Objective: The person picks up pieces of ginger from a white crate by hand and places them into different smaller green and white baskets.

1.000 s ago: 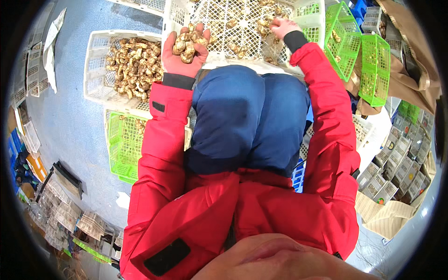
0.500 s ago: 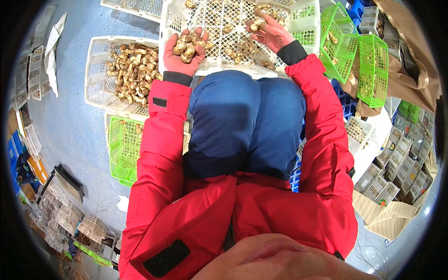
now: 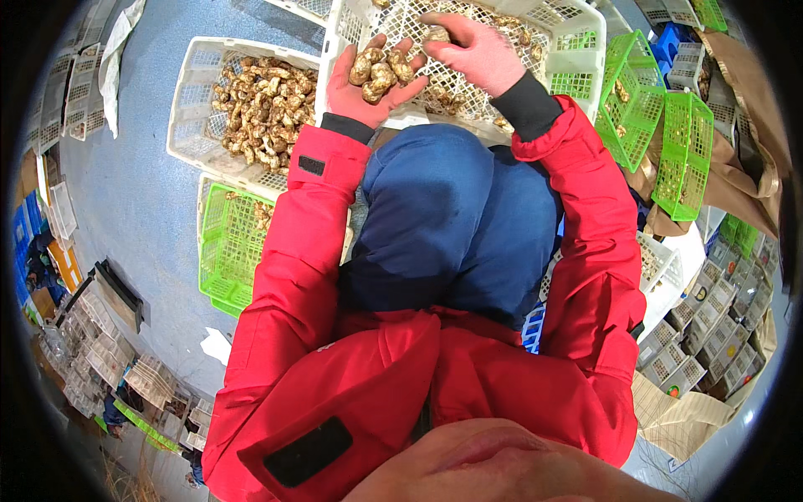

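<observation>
My left hand (image 3: 352,94) is palm up at the near left of a white plastic crate (image 3: 579,52), cupping several stubby brown-and-white mushrooms (image 3: 381,77) on its palm and fingers. Just to its right, my right hand (image 3: 487,60) has thumb and fingers closed around a single pale mushroom (image 3: 437,34), partly hidden by the fingers. The two hands are close together above the crate. More mushrooms (image 3: 447,102) lie scattered on the crate's lattice bottom.
A second white crate (image 3: 186,113), heaped with mushrooms, stands to the left. Nearer is a green basket (image 3: 224,255) with a few pieces. Two green baskets (image 3: 626,109) stand at the right beside brown cloth (image 3: 740,176). My knees touch the near side of the work crate.
My right hand has come left, close to my left hand, with the mushroom still in its fingers. My left hand's fingers have spread wider under the mushrooms. The whole view has shifted.
</observation>
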